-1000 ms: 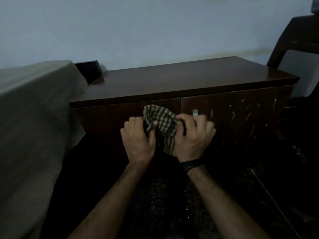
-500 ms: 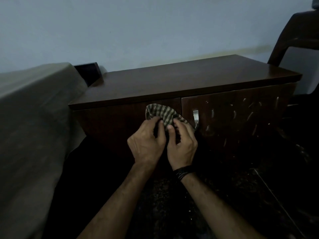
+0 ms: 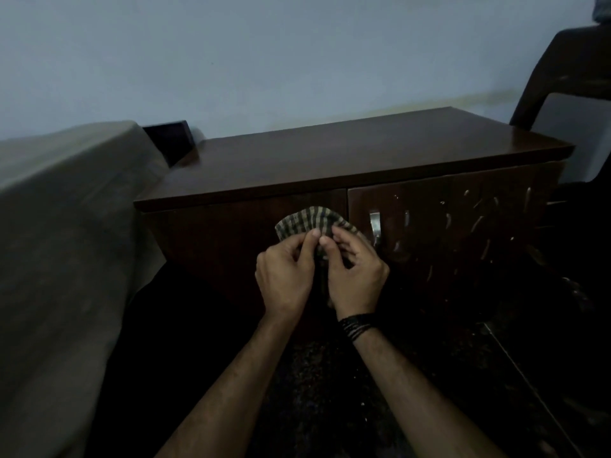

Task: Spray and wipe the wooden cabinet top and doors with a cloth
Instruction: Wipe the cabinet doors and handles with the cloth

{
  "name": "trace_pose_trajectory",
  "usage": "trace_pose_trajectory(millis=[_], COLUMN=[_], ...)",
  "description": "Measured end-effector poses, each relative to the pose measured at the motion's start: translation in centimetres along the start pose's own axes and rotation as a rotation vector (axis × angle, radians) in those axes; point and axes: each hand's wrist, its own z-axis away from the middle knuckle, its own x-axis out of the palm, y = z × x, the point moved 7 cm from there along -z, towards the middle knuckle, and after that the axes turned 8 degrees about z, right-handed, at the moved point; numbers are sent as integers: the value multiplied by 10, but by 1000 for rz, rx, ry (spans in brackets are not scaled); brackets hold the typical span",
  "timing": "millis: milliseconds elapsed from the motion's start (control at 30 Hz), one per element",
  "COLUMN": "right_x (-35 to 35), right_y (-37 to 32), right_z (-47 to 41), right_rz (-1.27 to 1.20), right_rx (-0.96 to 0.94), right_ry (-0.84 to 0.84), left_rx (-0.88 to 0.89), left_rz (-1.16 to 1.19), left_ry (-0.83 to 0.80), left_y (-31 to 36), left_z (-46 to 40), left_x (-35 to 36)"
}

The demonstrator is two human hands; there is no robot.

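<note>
Both hands, left hand point(image 3: 285, 276) and right hand point(image 3: 355, 272), pinched the checked cloth point(image 3: 310, 219) bunched; streaked right door point(image 3: 446, 233) beside the grip looked unwiped, top likely done.

bare arms, one dark wristband

both forearms point(image 3: 231, 388) are bare all the way to the bottom edge of the view, with no sleeve showing on either. the left hand point(image 3: 285, 279) wears nothing: no ring, no watch, no band at the wrist. the right hand point(image 3: 358, 279) has no ring to be seen, but its wrist carries a black band point(image 3: 357, 326) that looks like several thin cords or strands stacked side by side, wrapped snug just below the hand. the room is dim, so finer detail is lost.
</note>
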Motion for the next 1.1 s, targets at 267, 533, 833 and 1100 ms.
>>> trace_pose_trajectory(millis=[267, 533, 833, 1100], right_x=[3, 4, 4, 6], right_y=[28, 26, 12, -11], right_z=[11, 9, 2, -22], right_rz=[-28, -20, -9, 44], right_rx=[46, 64, 70, 115], right_ry=[-71, -82, -58, 3], left_rx=[58, 32, -108, -336], left_rz=[53, 2, 29, -33], left_ry=[-54, -37, 27, 60], left_y=[-12, -3, 3, 14], left_z=[12, 9, -2, -21], left_x=[2, 2, 3, 0])
